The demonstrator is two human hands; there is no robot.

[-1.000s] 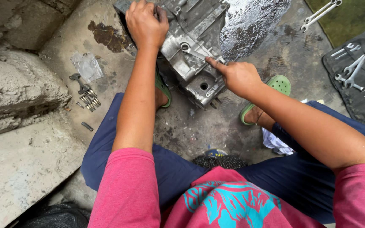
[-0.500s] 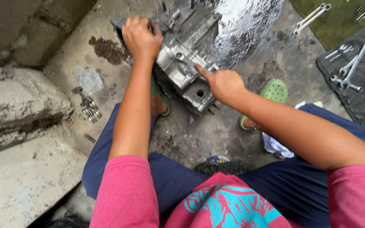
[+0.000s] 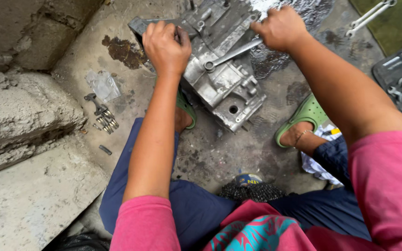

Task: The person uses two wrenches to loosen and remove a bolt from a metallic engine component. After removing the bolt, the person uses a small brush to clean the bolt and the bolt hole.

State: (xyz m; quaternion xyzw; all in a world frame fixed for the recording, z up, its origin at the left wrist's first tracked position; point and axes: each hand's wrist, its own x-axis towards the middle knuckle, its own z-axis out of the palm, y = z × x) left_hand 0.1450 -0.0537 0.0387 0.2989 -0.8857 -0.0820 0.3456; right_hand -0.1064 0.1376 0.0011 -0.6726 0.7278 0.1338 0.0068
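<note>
Left hand: left hand (image 3: 166, 46) clamped down on the far-left edge of the grey cast-metal engine casing (image 3: 224, 79).
Right hand: right hand (image 3: 281, 28) fisted round the steel ring spanner (image 3: 231, 53).
Spanner: ring end seated on the casing's top.
Casing: on the stained concrete floor (image 3: 219, 153), between two green clogs (image 3: 303, 116).
Left side: small bolts (image 3: 105, 120) lie loose by the stone step.

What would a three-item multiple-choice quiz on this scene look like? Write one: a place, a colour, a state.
1. Where does the small pile of loose metal bolts lie?
A. on the grey metal engine casing
B. on the concrete floor beside the rough stone block
C. on the dark mat

2. What colour are the rubber clogs?
A. green
B. red
C. black

3. What is the right hand doing?
A. resting open
B. gripping the long steel wrench
C. holding a cloth

Answers: 1 B, the bolts sit by the stone block. 2 A, both clogs are green. 3 B, its fingers wrap the long steel wrench, set on the grey metal engine casing.
</note>
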